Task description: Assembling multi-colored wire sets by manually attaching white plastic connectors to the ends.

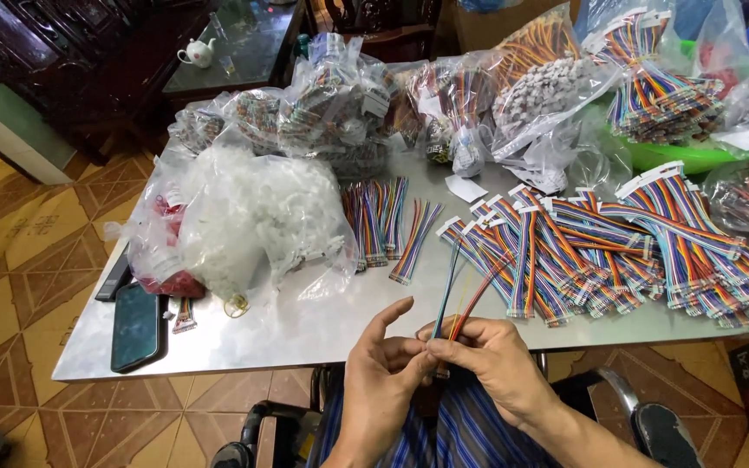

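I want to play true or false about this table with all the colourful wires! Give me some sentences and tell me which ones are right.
1. Both hands, the left hand and the right hand, hold a bunch of coloured wires. True.
2. A dark phone lies near the left corner of the table. True.
3. The white teapot stands among the wires on the metal table. False: it stands on a dark table further back.
4. The clear bag on the left holds white pieces. True.
5. The wire bundles on the right are all plain black. False: they are rainbow-coloured with white ends.
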